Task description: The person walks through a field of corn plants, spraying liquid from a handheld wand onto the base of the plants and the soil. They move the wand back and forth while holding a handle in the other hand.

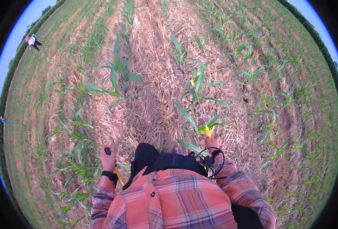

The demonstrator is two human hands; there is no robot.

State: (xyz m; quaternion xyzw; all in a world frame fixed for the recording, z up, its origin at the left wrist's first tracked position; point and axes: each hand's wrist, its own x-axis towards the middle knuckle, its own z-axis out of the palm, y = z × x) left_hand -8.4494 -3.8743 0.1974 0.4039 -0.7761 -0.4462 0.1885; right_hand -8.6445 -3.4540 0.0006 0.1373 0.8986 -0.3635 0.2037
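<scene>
My right hand is closed around the yellow-orange handle end of a spray wand. The wand's thin metal tube points forward and slightly left, and its yellow nozzle is at the leaves of a young maize plant. At my left side, my left hand is wrapped round the black grip of a yellow lever. The lever's lower end is hidden behind my plaid shirt. Black cables loop beside my right wrist.
Rows of young maize run ahead on both sides. Dry straw covers the soil between them. Far off to the left are people and another small figure. A tree line borders the field.
</scene>
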